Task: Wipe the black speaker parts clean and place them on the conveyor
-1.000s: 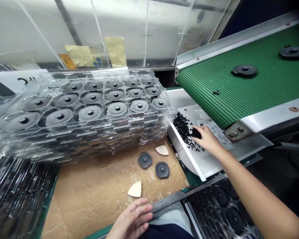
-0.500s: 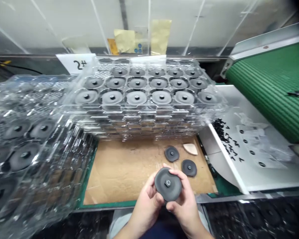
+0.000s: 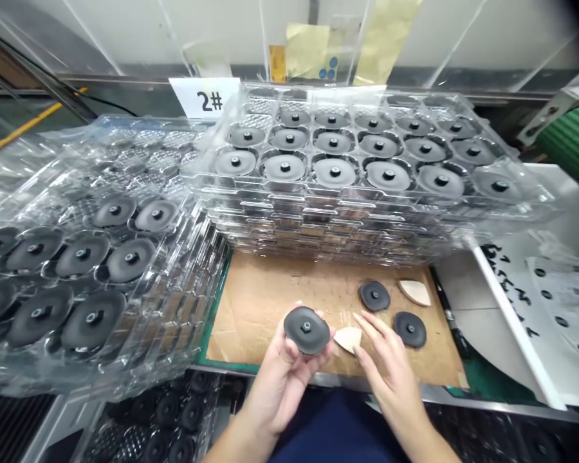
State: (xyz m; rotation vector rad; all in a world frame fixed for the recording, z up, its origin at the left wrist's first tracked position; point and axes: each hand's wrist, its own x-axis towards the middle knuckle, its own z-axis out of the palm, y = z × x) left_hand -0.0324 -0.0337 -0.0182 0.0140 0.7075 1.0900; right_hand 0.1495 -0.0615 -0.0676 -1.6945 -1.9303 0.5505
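Note:
My left hand (image 3: 296, 370) holds a dark grey rounded disc (image 3: 307, 330) with a small raised hub at its centre, face up. Just right of it, a pale, wedge-shaped piece (image 3: 348, 339) is at the fingertips of my right hand (image 3: 388, 360). Those fingers are spread, with thumb and forefinger at the piece's right end; whether they touch it is unclear. Two more such discs, one farther back (image 3: 375, 296) and one to the right (image 3: 410, 329), lie on the cardboard sheet (image 3: 270, 289), near a second pale piece (image 3: 414, 292).
Stacked clear plastic trays (image 3: 332, 193) of discs stand behind the cardboard. Another tray stack (image 3: 174, 283) is at left. On the right is a white-walled bin (image 3: 516, 321) with small black parts, a black pen (image 3: 451, 315) beside it, and a green conveyor belt (image 3: 574, 141).
My right hand has let go of the disc and moved right, to a pale piece not visible before. My left hand keeps the disc. The view has turned left.

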